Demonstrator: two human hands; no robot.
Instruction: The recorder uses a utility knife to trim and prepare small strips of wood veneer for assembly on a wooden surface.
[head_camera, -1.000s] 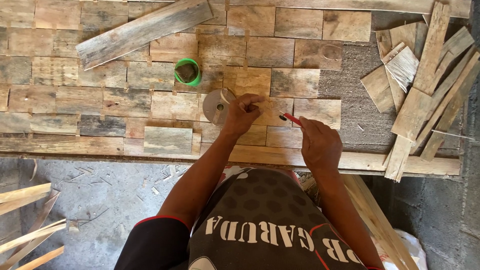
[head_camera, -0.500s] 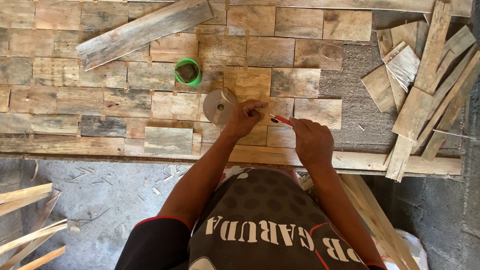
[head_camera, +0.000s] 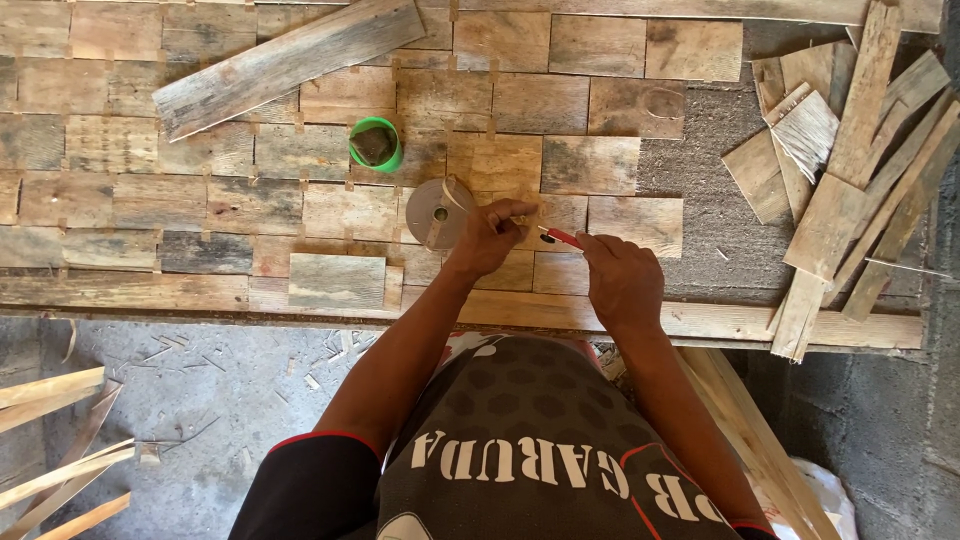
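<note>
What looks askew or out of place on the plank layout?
One long plank lies diagonally across the neat grid of wooden tiles at upper left. Loose offcuts are heaped at right. Bare board shows where no tiles sit.

The red-handled tool (head_camera: 560, 237) is mostly buried in the grip of the right hand (head_camera: 622, 282); only a short red stretch shows, and its tip is too small to tell. The left hand (head_camera: 490, 238) covers the wood under it, and whatever its fingertips pinch cannot be made out. The contents of the green cup (head_camera: 376, 145) are a dark blur. The loose boards (head_camera: 845, 170) on the table (head_camera: 700, 322) run off the right edge, and the slats (head_camera: 50, 440) off the left.
</note>
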